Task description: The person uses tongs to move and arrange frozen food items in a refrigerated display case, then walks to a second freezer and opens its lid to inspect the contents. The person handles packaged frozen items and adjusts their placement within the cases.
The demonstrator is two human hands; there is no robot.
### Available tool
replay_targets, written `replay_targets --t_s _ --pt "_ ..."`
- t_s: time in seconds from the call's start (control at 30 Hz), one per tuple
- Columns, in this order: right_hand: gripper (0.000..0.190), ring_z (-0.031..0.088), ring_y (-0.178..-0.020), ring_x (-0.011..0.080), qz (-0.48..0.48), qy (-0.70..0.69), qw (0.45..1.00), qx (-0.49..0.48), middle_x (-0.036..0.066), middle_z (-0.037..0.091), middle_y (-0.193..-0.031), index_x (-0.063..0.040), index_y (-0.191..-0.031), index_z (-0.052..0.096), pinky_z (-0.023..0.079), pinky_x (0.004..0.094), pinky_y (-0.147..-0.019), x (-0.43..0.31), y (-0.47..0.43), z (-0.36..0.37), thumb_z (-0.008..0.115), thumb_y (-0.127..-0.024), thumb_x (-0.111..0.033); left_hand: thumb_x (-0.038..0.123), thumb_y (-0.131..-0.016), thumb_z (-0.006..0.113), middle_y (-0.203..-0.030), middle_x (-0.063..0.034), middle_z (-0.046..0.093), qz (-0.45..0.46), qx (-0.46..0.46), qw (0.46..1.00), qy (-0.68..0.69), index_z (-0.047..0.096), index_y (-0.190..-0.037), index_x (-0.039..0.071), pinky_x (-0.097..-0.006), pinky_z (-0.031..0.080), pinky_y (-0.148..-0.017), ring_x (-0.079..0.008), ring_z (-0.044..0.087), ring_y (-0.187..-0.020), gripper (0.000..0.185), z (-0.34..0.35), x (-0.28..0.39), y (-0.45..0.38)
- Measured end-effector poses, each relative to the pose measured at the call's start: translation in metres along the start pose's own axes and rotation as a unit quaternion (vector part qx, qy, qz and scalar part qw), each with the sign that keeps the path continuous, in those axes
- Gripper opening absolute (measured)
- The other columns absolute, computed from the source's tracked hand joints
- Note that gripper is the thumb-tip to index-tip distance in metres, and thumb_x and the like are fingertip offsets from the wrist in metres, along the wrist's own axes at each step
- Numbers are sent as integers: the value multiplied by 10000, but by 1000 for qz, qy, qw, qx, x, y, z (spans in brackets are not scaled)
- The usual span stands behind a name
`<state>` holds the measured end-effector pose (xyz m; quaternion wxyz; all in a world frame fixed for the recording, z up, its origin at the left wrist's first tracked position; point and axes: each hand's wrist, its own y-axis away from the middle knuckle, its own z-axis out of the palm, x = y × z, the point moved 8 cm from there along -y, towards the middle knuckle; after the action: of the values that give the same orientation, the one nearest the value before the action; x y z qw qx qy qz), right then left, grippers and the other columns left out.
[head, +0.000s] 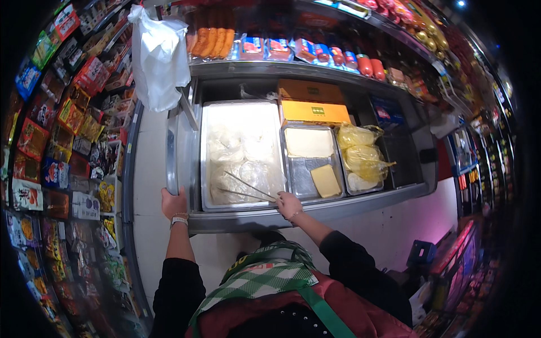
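My right hand (289,205) holds the joined end of long metal tongs (247,186) at the front edge of a refrigerated display case. Their two arms point left, spread apart, over clear plastic bags of pale food (230,179) in a white-lined tray (241,114). My left hand (173,203) is curled around the case's front left corner (172,179). Right of the bags, a metal tray (298,173) carries a large pale slab (309,142) and a smaller yellowish block (325,180). Yellow plastic bags (363,156) lie in another tray beside it.
A white plastic bag (158,63) hangs at the case's back left. Behind the trays stands an orange box (312,110). Packaged sausages (213,42) line the shelf above. Shelves of snack packets (57,169) run along the left. A dark blue crate (421,252) sits at lower right.
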<state>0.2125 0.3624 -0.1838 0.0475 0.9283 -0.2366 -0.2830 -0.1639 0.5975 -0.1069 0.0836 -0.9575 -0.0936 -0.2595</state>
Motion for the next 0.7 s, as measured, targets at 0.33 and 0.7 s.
replay_targets --t_s 0.33,0.7 --pt "201 577 -922 371 133 9 951 280 191 610 -979 -41 -1040 584 474 453 -808 90 212 -43 572 -857 -126 465 -780 647 -869 -185 654 12 -56 998 28 531 -960 33 -478 490 -734 -387 636 -817 482 4 -2 -4" --pt "136 585 -845 380 137 20 952 274 194 620 -866 -33 -916 622 469 443 -762 107 186 -110 571 -858 -146 517 -868 534 -884 -189 649 4 -29 996 79 566 -970 26 -481 475 -735 -402 625 -834 503 -2 -1 -2"
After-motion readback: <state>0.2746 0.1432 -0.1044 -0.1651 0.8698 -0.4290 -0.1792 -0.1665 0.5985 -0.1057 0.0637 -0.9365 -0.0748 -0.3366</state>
